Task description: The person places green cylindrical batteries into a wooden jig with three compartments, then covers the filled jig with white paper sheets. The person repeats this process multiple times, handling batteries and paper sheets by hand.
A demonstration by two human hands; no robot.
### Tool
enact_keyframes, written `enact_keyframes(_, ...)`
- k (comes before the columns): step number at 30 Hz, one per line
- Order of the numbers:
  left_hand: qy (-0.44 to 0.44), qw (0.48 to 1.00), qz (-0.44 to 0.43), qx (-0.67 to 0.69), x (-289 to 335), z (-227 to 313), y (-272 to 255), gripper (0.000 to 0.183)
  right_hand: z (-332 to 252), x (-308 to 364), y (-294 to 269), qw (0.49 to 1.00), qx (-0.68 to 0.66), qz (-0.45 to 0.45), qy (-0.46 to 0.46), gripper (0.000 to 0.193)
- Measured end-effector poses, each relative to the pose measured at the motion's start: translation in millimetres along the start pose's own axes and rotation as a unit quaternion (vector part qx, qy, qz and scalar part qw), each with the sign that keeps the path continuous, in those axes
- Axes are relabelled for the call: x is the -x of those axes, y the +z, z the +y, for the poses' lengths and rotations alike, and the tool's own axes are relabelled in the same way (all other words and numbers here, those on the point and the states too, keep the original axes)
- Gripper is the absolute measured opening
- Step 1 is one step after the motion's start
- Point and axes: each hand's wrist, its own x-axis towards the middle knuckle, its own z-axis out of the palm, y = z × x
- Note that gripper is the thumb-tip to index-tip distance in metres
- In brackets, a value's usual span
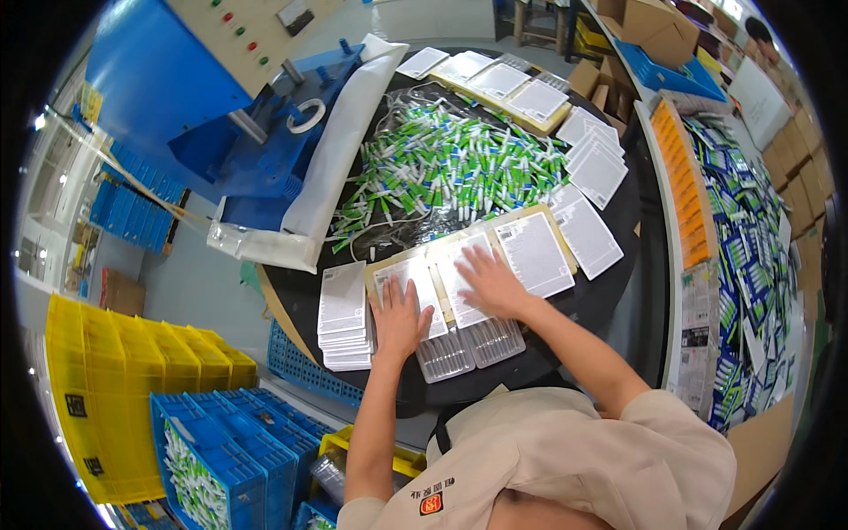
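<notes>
On the near edge of the round black worktable [618, 265], a flat tan cardboard tray [565, 231] carries a row of white printed backing cards. The left hand [399, 316] lies palm down, fingers spread and flat, on the leftmost white card [408, 276] in that tray, gripping nothing. The right hand [491, 281] is likewise open and flat, fingers fanned, pressing on the neighbouring white card [459, 269]. A third white card [533, 253] lies uncovered just to the right of it in the same tray.

Just below the hands, touching the tray's near edge, sit two clear ribbed plastic blister shells [468, 346] side by side. To the left of the left hand stands a neat stack of white printed cards [343, 318].

Beyond the tray, the middle of the table is heaped with a loose pile of small green-and-white tubes [442, 168]. More white cards [594, 172] fan out along the table's right rim, and a second tan tray with cards [503, 84] sits at the far side. A blue machine [203, 97] stands at the upper left, yellow plastic crates [115, 389] and blue plastic crates [230, 450] are stacked at the lower left, and a long bin of blue packaged goods [742, 238] runs along the right.
</notes>
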Motion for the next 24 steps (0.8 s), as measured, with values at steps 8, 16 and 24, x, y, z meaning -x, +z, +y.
enact_keyframes(8, 0.158, 0.987, 0.007, -0.001, 7.0, 87.4, 12.2, 0.075, 79.6, 46.6, -37.6, 0.992, 0.109, 0.006, 0.069, 0.065)
enact_keyframes(16, 0.151, 0.988, -0.022, -0.023, -3.4, 86.4, 14.8, 0.072, 96.0, 27.6, -22.1, 0.986, 0.158, 0.012, 0.056, 0.065)
enact_keyframes(24, -0.008, 0.966, 0.120, 0.230, 33.6, 58.4, -36.7, 0.053, 222.1, 65.7, -75.7, 0.797, 0.080, 0.543, 0.253, 0.038)
